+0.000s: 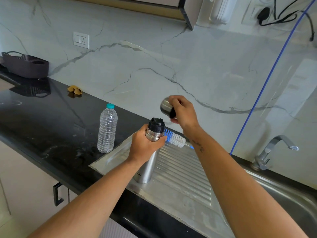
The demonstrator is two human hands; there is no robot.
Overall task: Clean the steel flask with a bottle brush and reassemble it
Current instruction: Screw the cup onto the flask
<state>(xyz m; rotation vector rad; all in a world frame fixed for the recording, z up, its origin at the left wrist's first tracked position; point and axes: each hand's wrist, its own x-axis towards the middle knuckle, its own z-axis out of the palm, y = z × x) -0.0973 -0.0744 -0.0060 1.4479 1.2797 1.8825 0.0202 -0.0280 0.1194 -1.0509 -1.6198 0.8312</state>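
the left hand (pixel 145 145) is wrapped around the neck of the steel flask (pixel 149 162), holding it upright on the ridged drainboard (pixel 185 170) at the centre of the frame; the right hand (pixel 181 110) holds the steel cup lid (pixel 166 107) in curled fingers, lifted clear above and to the right of the flask. the black inner stopper (pixel 156 125) sits in the flask's mouth. the bottle brush (pixel 175 137) lies on the drainboard just behind the flask, its blue and white bristles showing beside the left fingers. a clear water bottle (pixel 107 129) with a teal cap stands on the black counter (pixel 51 117) to the left, and a tap (pixel 274 150) sits at the right edge over the sink (pixel 291 194). whether the flask is being opened or closed cannot be told from this view. either way the step goes best with the flask kept firmly planted and vertical, the lid held level and centred over the stopper so the threads meet squarely
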